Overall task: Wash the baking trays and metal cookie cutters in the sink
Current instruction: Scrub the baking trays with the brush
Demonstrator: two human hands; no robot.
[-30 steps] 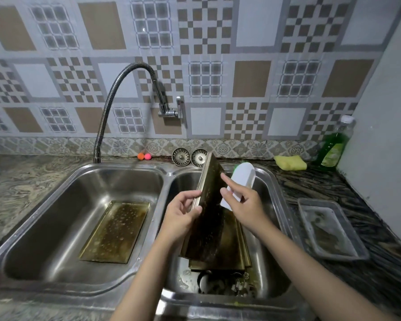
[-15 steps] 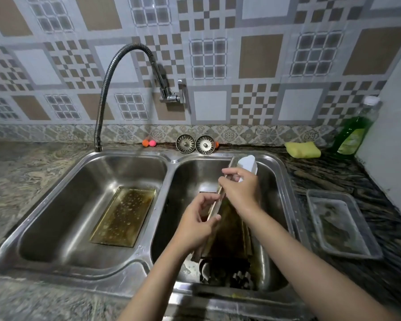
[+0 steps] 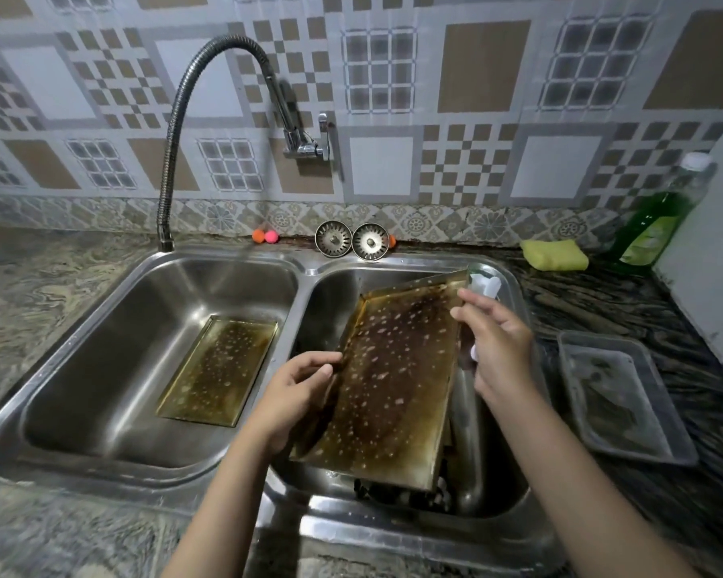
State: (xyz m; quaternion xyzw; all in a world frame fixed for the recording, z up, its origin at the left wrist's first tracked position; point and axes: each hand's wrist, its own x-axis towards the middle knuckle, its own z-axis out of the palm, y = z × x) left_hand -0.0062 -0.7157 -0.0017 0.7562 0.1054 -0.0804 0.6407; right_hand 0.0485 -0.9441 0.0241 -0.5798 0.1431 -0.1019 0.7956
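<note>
Right basin point(image 3: 335, 294): your left hand point(image 3: 293, 390) grips the stained baking tray point(image 3: 397, 385), tilted; your right hand point(image 3: 497, 348) holds a white item at its right edge. Left basin point(image 3: 151, 302): second tray point(image 3: 222, 369), flat. Table point(image 3: 602, 294) right: plastic container point(image 3: 618, 402), sponge point(image 3: 554, 254).

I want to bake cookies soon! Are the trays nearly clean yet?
Not yet. Nothing looks clean. One stained brown baking tray lies in the left steel sink basin. The left hand holds a second spotted brown tray tilted over the right basin, and the right hand holds a white object. Both trays still need scrubbing; dark items underneath are unclear.
</note>
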